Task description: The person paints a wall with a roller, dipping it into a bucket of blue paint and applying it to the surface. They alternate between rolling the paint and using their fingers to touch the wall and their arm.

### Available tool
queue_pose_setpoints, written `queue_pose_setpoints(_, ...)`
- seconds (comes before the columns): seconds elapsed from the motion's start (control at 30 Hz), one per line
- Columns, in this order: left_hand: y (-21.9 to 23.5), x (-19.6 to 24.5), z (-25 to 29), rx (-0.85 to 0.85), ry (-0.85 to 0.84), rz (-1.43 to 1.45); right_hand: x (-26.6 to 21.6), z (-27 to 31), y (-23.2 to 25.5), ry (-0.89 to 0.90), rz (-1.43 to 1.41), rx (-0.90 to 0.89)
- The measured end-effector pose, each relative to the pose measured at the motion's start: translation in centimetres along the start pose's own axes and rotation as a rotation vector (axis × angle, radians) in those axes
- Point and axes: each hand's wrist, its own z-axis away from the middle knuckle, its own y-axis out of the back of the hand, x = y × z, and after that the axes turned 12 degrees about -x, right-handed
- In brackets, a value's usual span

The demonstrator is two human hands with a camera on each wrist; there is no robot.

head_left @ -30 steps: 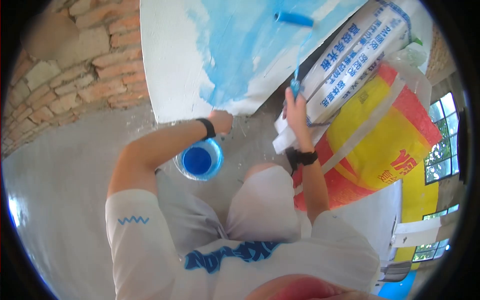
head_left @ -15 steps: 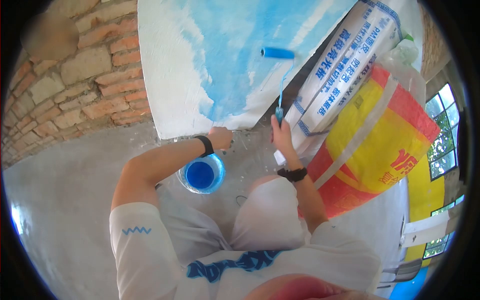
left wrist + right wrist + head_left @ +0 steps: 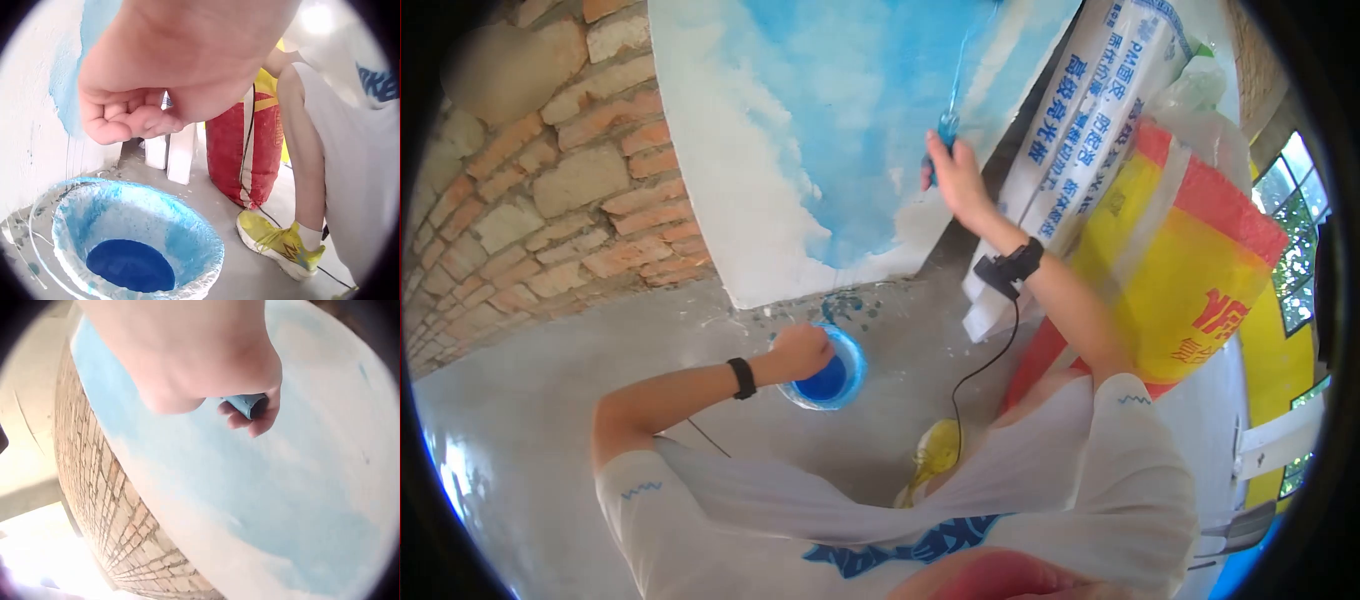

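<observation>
My right hand (image 3: 962, 182) grips the blue handle of a paint roller (image 3: 948, 128) in front of a white panel (image 3: 720, 190) streaked with light blue paint. The roller's thin rod runs up past the head view's top edge, and its roller head is out of sight. From the right wrist, the hollow end of the roller handle (image 3: 251, 406) shows between curled fingers. My left hand (image 3: 802, 350) hangs over a paint-smeared bucket (image 3: 209, 250), its fingers loosely curled around nothing. Deep blue paint (image 3: 130, 265) lies in the bottom of the bucket.
A brick wall (image 3: 580, 190) rises on the left. Right of the panel lean long white wrapped packages (image 3: 1070, 120) and a red and yellow sack (image 3: 1170, 250). A thin black cable (image 3: 985, 365) hangs from the right wrist, near a yellow shoe (image 3: 938, 447). Paint spots dot the floor.
My right hand has moved up and across to the panel, carrying the roller head out of the head view. My left hand has shifted down and left, over the bucket. The body leans further forward.
</observation>
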Motion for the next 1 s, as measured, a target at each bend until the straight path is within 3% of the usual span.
queue_pose_setpoints(0.03,-0.1,0.1,-0.2,-0.004,-0.016,0.007,2.2,0.3,-2.0,0.056,-0.033,0.033)
queue_pose_setpoints(0.13,-0.3,1.4,-1.2,0.032,-0.049,-0.013,9.2,3.9,-6.5,-0.078,-0.075,-0.058)
queue_pose_setpoints(0.3,1.0,4.9,-2.0,0.064,-0.165,-0.027,14.1,9.3,-6.9,-0.265,0.017,-0.127)
queue_pose_setpoints(0.4,0.8,5.6,-2.7,0.053,-0.234,0.004,13.0,9.2,-6.8,-0.255,0.022,-0.071)
queue_pose_setpoints(0.47,0.9,5.7,-3.4,0.009,-0.218,-0.006,9.2,8.2,-5.5,-0.194,-0.007,-0.011)
queue_pose_setpoints(0.6,0.1,5.2,-4.5,0.01,-0.215,-0.003,-1.7,5.2,-2.8,-0.073,0.101,-0.063)
queue_pose_setpoints(0.73,0.6,6.4,-4.3,-0.04,-0.242,-0.005,-5.9,3.1,-1.8,-0.094,-0.049,-0.161)
queue_pose_setpoints(0.87,0.5,6.7,-3.5,-0.062,-0.229,0.029,-3.0,3.5,-3.8,-0.143,-0.158,-0.166)
queue_pose_setpoints(1.0,-0.2,5.9,-2.5,-0.054,-0.209,0.053,7.4,6.3,-7.3,-0.213,0.0,-0.154)
